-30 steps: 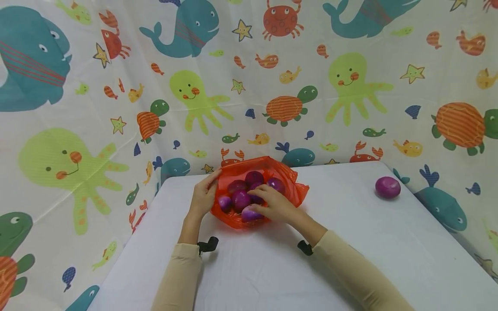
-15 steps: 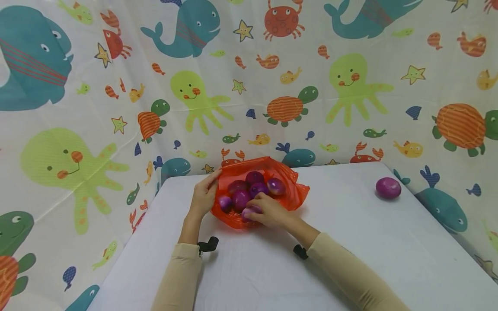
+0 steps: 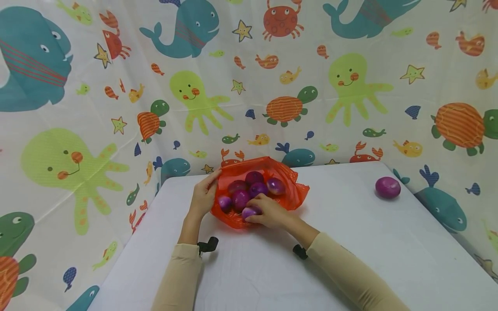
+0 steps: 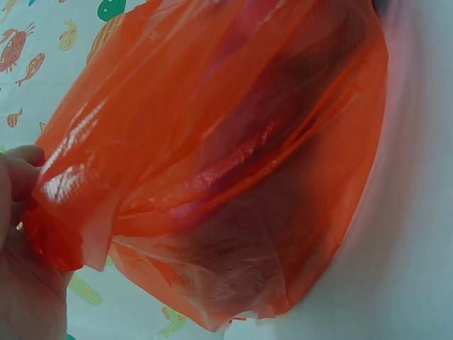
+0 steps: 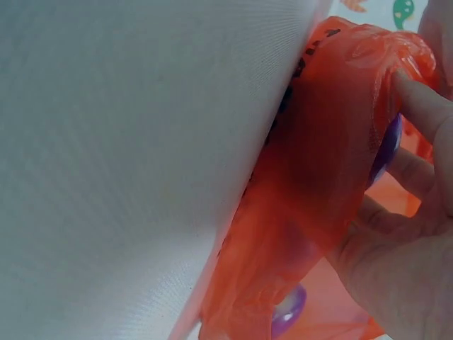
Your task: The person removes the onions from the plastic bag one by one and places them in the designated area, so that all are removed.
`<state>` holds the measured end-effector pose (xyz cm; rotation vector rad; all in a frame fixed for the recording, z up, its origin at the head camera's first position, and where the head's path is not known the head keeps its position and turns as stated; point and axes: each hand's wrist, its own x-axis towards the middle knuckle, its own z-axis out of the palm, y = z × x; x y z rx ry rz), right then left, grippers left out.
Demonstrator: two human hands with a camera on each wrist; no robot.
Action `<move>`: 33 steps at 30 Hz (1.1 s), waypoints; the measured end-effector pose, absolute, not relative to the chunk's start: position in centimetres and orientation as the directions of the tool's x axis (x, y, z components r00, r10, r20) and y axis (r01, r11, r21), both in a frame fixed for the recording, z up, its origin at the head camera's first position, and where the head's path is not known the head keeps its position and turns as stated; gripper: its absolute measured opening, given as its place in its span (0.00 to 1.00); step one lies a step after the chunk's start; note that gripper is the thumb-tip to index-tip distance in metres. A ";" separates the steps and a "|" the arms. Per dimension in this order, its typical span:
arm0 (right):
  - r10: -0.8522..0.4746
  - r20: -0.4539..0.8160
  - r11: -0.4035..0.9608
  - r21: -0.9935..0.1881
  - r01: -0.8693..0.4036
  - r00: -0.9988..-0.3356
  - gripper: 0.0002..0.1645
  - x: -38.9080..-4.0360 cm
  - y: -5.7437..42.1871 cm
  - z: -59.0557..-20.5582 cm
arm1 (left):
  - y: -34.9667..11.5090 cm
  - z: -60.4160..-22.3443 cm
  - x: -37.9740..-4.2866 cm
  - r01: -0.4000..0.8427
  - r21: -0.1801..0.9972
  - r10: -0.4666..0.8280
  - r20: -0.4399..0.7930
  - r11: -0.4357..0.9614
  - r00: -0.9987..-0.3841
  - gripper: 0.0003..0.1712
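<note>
A red plastic bag [image 3: 285, 168] lies with its mouth spread toward me, several red onions [image 3: 241, 199] inside. My left hand [image 3: 203, 196] grips the bag's left edge. The left wrist view shows the fingers [image 4: 25, 166] pinching gathered plastic, and dark onion shapes through the film. At the front of the mouth, my right hand [image 3: 272, 211] holds one onion [image 3: 250, 212] between thumb and fingers, with the others just behind it. In the right wrist view, a bag fold [image 5: 318, 142] hides most of that onion and some of the fingers.
One more red onion [image 3: 387, 188] sits alone on the white table [image 3: 342, 207], near its back right corner. A curtain [image 3: 249, 65] printed with sea animals hangs behind the table and along both sides.
My right hand was spread over the onions a second ago; its fingers have drawn down and closed around the front onion. The left hand and the bag have stayed in place.
</note>
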<state>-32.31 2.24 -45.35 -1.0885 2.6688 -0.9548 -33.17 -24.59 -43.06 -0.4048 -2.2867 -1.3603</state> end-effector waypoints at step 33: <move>-0.509 0.322 0.469 -0.673 -0.571 -0.798 0.34 -32.3 5.1 -42.8 | -24.7 -43.0 -33.1 0.467 0.754 0.026 0.515 0.462 -0.857 0.25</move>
